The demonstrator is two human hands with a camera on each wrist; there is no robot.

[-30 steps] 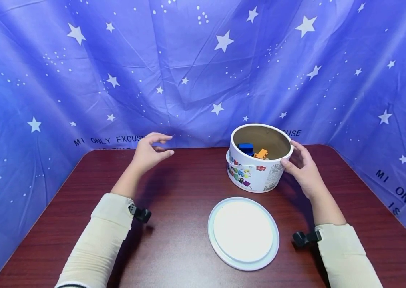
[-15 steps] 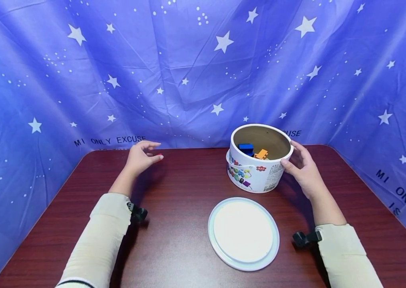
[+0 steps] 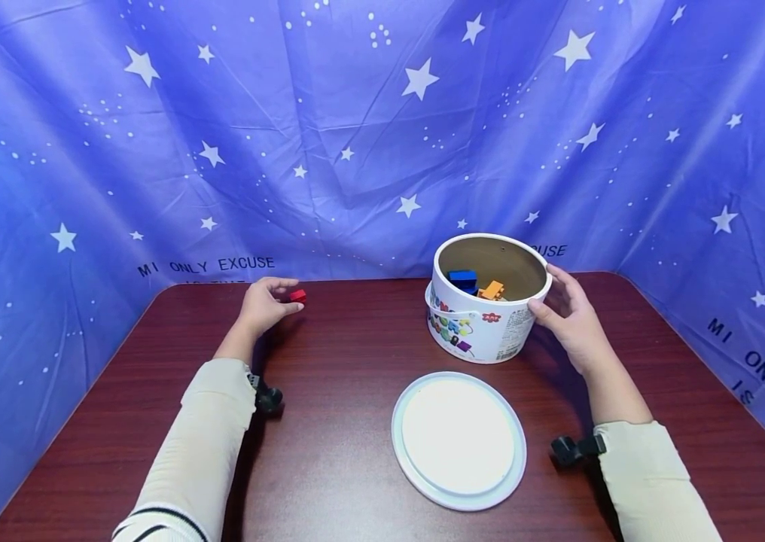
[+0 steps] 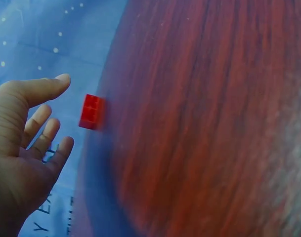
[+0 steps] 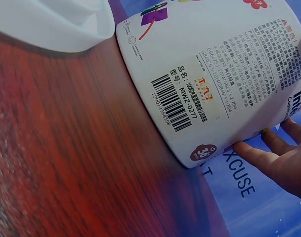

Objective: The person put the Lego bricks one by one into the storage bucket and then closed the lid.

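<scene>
My left hand [image 3: 263, 305] is at the table's far left edge, thumb and fingers spread apart. Just off its fingertips sits a small red toy brick [image 3: 297, 296]. In the left wrist view a gap shows between the brick [image 4: 91, 111] and the left hand [image 4: 29, 143]. Toward the back right, my right hand [image 3: 575, 320] holds the side of a white printed bucket [image 3: 484, 331], thumb near the rim. Its fingers reach round the bucket's wall [image 5: 209, 84] in the right wrist view. Inside lie blue bricks [image 3: 462, 280] and an orange brick [image 3: 493, 290].
A round white lid [image 3: 458, 440] lies on the dark red wooden table [image 3: 328, 467], in front of the bucket. A thin white handle [image 3: 446, 311] hangs on the bucket's near left side. Behind the table hangs a blue starry cloth [image 3: 355, 113].
My left hand has moved left and lower, away from the red brick, which was hidden behind it and now shows on the table. The right hand and bucket have stayed put.
</scene>
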